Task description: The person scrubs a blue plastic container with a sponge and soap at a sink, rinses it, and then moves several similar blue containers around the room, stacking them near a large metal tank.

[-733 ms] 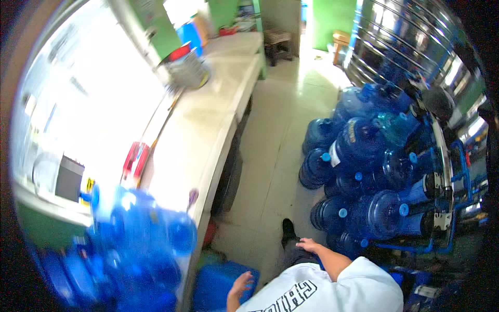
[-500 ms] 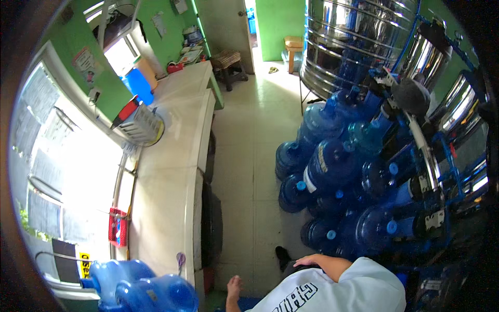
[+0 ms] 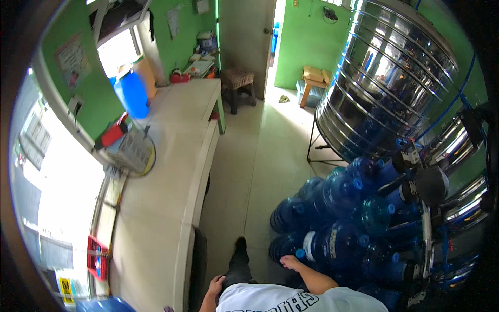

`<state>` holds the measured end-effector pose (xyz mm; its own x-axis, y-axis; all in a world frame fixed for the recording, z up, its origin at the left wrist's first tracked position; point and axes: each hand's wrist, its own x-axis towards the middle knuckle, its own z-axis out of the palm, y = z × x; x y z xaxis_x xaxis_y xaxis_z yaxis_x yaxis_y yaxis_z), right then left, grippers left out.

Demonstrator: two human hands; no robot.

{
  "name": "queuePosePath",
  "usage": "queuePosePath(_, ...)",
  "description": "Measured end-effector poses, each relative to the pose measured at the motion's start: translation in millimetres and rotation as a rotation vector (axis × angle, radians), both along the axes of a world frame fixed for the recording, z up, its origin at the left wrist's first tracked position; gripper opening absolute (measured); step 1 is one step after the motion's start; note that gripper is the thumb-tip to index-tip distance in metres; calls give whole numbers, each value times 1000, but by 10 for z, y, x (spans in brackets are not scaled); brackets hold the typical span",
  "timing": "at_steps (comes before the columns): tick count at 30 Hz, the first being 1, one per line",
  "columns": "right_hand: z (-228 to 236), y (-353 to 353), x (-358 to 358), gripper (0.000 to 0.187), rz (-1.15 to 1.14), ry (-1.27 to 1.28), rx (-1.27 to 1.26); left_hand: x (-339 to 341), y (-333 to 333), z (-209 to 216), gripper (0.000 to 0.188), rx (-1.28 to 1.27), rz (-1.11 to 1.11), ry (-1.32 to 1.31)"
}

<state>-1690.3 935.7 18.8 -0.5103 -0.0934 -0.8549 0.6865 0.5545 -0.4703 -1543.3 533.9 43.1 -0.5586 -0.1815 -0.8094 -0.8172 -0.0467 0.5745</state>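
**Inspector:** Your torso is cut off by the lower edge, so little of you shows. Your left hand (image 3: 213, 287) hangs beside the long pale counter surface (image 3: 156, 208), fingers loosely spread, clamped on nothing. Your right hand (image 3: 291, 263) lies against the stack of large blue plastic water jugs (image 3: 338, 229); whether its fingers grip a cap or only rest there, I cannot tell.

**Operator:** And the containers?

**Inspector:** The jugs lie on their sides, necks toward you, piled on the floor to your right against a rack. Through the tinted walls you cannot make out whether they are filled. Behind them stands a large ribbed stainless steel tank (image 3: 384, 83), its top cut off. On the far end of the surface sits a blue plastic drum (image 3: 131, 94), closed, contents hidden. Another blue jug (image 3: 101, 306) shows only as a sliver at the bottom edge.
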Motion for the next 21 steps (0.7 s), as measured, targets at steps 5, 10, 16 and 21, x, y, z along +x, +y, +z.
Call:
queuePosePath(5, 188, -41, -1111, 24, -127, 48, 17, -1692, -380, 88, 52, -15, -202, -126)
queuePosePath(10, 526, -206, -2240, 38, -248, 200, -31, -3050, -602, 283, 47, 36, -547, -244)
queuePosePath(16, 517, -326, -3618, 83, 90, 31, -218, -4607, -487, -74, 51, 277, -665, -365)
queuePosePath(21, 146, 15, -5665, 67, 219, 43, -147, -6180, -188, -70, 59, 10, -458, -212)
